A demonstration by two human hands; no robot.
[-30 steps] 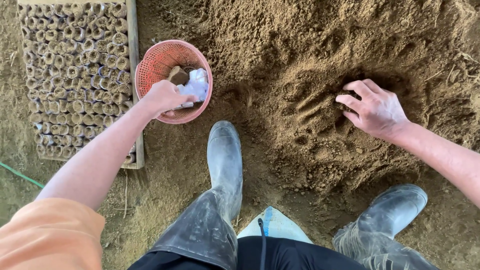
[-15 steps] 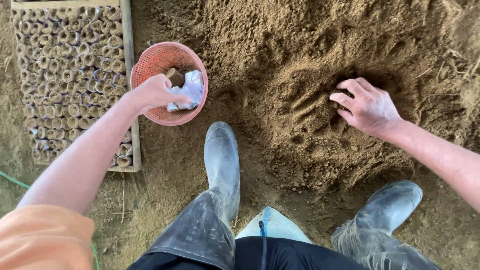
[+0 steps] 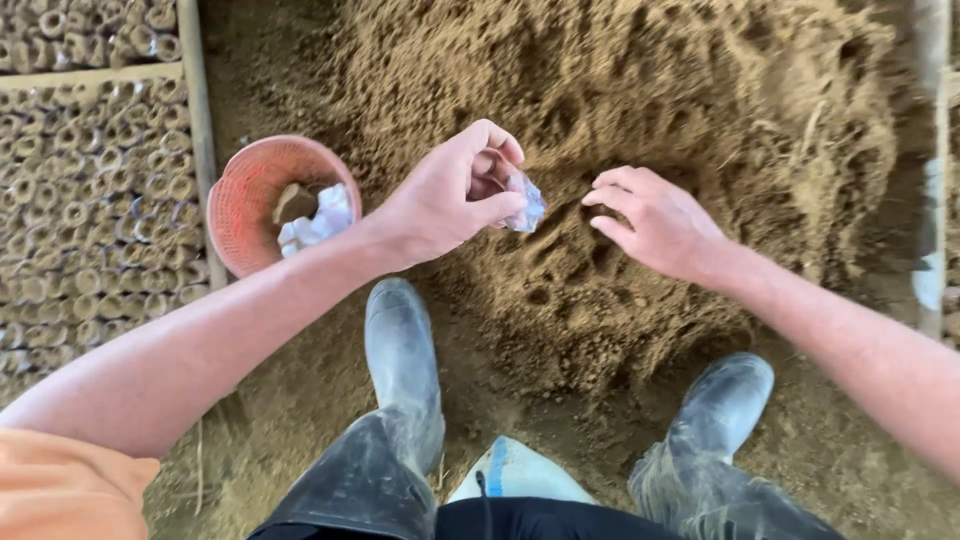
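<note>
Below the head camera, the only view I have, a good deal is cut off or unclear. Both forearms run out of the lower corners, and an orange sleeve fills the bottom left. A white shape with a blue stripe sits between the legs at the bottom edge; I cannot tell what it is. At the right border a pale strip is cropped and too blurred to identify.

My left hand is raised over the mound of sandy soil, fingers curled, thumb and forefinger pinching a small crumpled clear plastic piece. Most of that piece is covered by the fingers, so I cannot make out its full shape. My right hand is just beside it to the right, palm down, fingers loosely spread and pointing toward the plastic, fingertips near it but apart. Whether the right hand touches the soil I cannot say.

Left of the left wrist stands a round pink mesh basket on the ground, holding more crumpled whitish plastic pieces and a brownish lump I cannot identify. Further left, wooden-framed beds hold tightly packed rows of small soil-filled tubes, cut off by the edge.

Two muddy grey rubber boots stand below, the left boot under the left arm, the right boot under the right.
</note>
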